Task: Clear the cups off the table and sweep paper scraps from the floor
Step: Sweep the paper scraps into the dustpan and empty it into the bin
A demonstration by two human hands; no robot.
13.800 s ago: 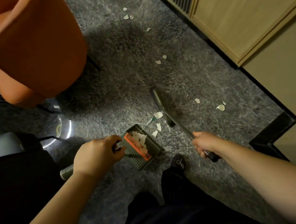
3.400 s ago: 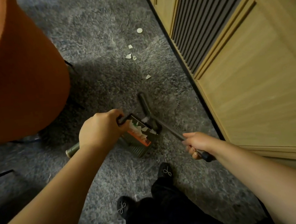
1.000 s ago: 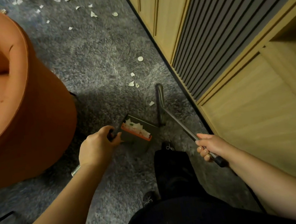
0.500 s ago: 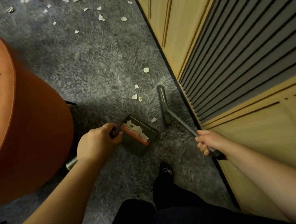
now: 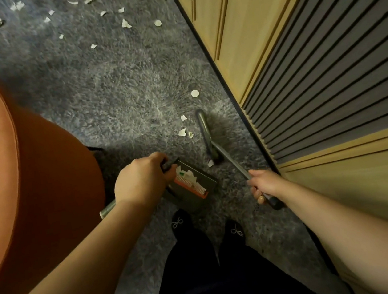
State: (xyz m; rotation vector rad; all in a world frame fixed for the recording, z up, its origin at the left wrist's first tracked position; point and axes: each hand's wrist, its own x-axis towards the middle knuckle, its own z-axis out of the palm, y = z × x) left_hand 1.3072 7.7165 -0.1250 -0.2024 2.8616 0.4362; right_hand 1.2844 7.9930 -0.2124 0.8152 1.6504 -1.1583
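Observation:
My left hand grips the handle of a dark dustpan that rests on the grey carpet and holds white paper scraps behind its orange comb. My right hand grips the long handle of a broom, whose head lies on the carpet just right of the dustpan. A few paper scraps lie left of the broom head, one small scrap sits at its near end, and a round scrap lies beyond it. Several more scraps are scattered farther up the carpet.
An orange upholstered chair fills the left side, close to my left arm. A light wooden cabinet with a dark slatted panel runs along the right. My feet in dark slippers stand just behind the dustpan.
The view has shifted forward along the cabinet. The broom head sits a little farther from the dustpan, and both hands keep their hold.

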